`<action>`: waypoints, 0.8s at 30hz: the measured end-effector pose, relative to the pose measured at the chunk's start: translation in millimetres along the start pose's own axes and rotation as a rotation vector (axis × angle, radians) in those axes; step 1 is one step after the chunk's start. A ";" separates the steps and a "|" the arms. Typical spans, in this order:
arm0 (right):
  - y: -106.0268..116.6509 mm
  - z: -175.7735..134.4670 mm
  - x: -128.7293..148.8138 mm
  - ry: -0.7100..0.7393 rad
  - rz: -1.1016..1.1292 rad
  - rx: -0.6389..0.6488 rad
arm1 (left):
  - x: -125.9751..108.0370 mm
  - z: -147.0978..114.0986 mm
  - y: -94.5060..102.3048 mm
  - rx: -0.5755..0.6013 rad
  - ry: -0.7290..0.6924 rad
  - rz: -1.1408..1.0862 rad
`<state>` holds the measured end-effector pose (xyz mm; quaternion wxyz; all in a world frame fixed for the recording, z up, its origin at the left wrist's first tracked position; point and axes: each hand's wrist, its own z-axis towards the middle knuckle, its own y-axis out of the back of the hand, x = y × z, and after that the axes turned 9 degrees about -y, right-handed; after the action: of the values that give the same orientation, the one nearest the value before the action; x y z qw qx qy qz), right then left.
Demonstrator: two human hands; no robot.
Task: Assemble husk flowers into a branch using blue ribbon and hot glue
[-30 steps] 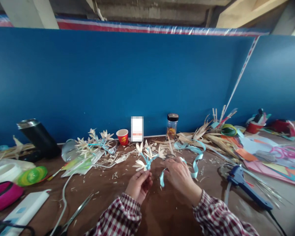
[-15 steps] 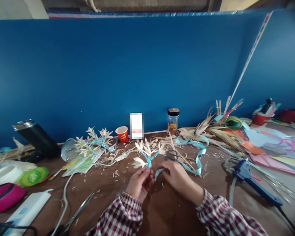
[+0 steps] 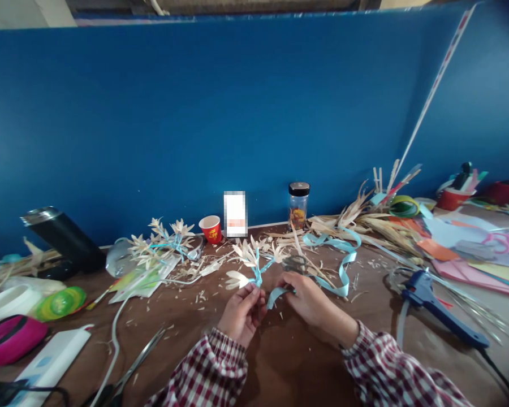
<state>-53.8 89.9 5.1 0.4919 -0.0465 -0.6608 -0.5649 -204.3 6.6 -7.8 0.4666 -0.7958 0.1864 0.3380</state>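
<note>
Low in the middle, my left hand [image 3: 242, 312] pinches the stem of a flower spray [image 3: 258, 277], whose cream petals look like dried husk and whose stems are wrapped in light blue. My right hand [image 3: 307, 299], just to its right, has its fingers closed on a light blue ribbon [image 3: 276, 294]; a short end hangs toward the spray. A longer ribbon length [image 3: 344, 274] curls over the table behind that hand. Scissors [image 3: 294, 263] lie just beyond my right fingers, partly hidden. Another flower bunch [image 3: 165, 244] rests at the back left.
A red paper cup [image 3: 211, 229] and a black-lidded jar [image 3: 298, 206] stand by the blue partition [image 3: 254, 113]. On the right lie a blue glue gun [image 3: 443, 311] and dried husks [image 3: 365, 226]. Left are more scissors [image 3: 139, 362], a power strip [image 3: 46, 362] and a black flask [image 3: 63, 237].
My right hand, still on the ribbon, has shifted very slightly right, and more of the ribbon's short end shows. The spray has turned a little in my left hand. The view has tilted slightly.
</note>
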 end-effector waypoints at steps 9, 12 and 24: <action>10.5 -6.3 11.4 0.066 0.232 0.225 | -0.1 0.5 1.3 -0.006 -0.013 -0.027; 10.1 -4.2 9.3 0.049 0.177 0.180 | -3.1 -0.5 -0.5 -0.025 -0.015 0.010; -0.8 1.8 -1.2 -0.004 0.118 0.014 | -2.7 -2.8 -3.0 -0.028 -0.017 0.089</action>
<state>-54.8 91.6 3.8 0.5232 -0.0829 -0.6620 -0.5302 -203.4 5.6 -3.1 0.4415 -0.7902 0.2131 0.3678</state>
